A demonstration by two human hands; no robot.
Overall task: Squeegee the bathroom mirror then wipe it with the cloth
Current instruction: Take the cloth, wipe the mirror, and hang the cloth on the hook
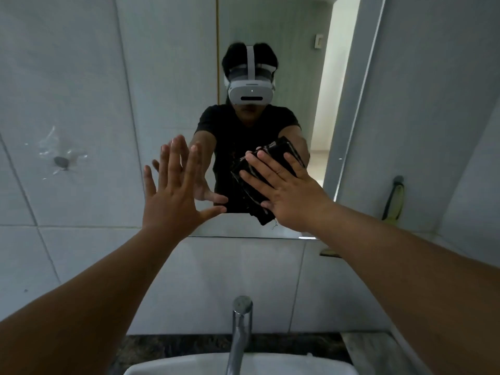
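The right hand (289, 190) presses a dark cloth (254, 185) flat on the mirror (284, 77) with straight fingers. The left hand (173, 190) is spread open beside it, holding nothing. I think pressing evenly and wiping in long rows would work best.

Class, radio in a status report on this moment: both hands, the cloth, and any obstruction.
Left hand open, flat by the mirror. Right hand open, pressing dark cloth to the glass. Tap below, clear of the work.
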